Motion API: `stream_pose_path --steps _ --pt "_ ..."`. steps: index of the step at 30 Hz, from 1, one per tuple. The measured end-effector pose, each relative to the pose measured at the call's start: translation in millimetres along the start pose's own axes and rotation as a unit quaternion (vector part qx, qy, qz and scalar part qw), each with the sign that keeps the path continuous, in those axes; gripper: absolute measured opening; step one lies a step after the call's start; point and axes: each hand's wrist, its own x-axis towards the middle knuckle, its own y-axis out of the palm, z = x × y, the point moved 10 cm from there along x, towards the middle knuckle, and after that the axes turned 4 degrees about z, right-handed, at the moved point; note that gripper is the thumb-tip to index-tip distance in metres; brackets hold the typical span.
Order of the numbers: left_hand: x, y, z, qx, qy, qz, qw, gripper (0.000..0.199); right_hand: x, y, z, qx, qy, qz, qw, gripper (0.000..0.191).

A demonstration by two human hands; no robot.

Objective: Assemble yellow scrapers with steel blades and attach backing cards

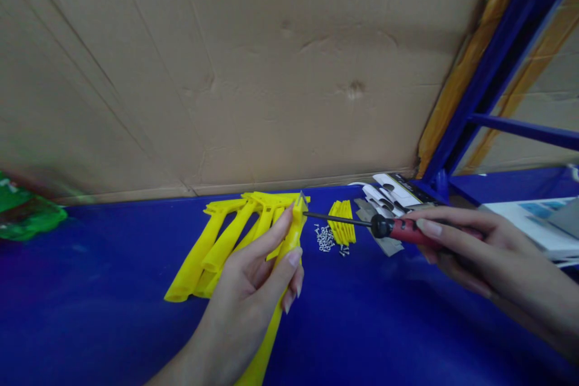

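Note:
My left hand (251, 289) is wrapped round a yellow plastic scraper (265, 347), its head up and its long handle slanting down toward me. A pointed grey blade edge shows at the head. My right hand (493, 259) grips a screwdriver (409, 230) by its red handle. The dark shaft runs level to the left, and its tip meets the side of the scraper's head; any screw there is too small to make out. Beyond my left hand lie several similar yellow scraper handles (190, 268), side by side.
On the blue table (113, 325) lie a pile of small screws (324, 238), a row of small yellow pieces (342, 222) and flat grey blades (389, 246) beside white-and-black packaging (398, 190). A green bottle (27, 211) is at left. Behind are cardboard (271, 72) and a blue frame (479, 78).

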Motion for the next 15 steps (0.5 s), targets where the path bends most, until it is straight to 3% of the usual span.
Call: stream_pose_path --steps 3,6,10,12,15 --pt "1 0.9 -4 0.002 0.009 0.007 1.0 0.078 -1 19 -12 0.059 0.07 0.069 0.993 0.047" --pt "2 3.5 -11 -0.01 0.02 0.015 1.0 0.074 -2 23 -13 0.073 0.084 0.079 0.991 0.05" --pt "4 6.5 -10 -0.027 0.007 0.016 0.999 0.083 0 4 5 -0.01 -0.032 0.033 0.999 0.044" --pt "3 7.0 -6 -0.022 -0.008 0.01 1.0 0.086 -2 -7 14 -0.093 -0.093 0.007 0.991 0.041" --pt "1 6.0 -2 -0.007 -0.024 0.0 1.0 0.081 -11 -14 30 -0.127 -0.182 -0.013 0.975 0.037"
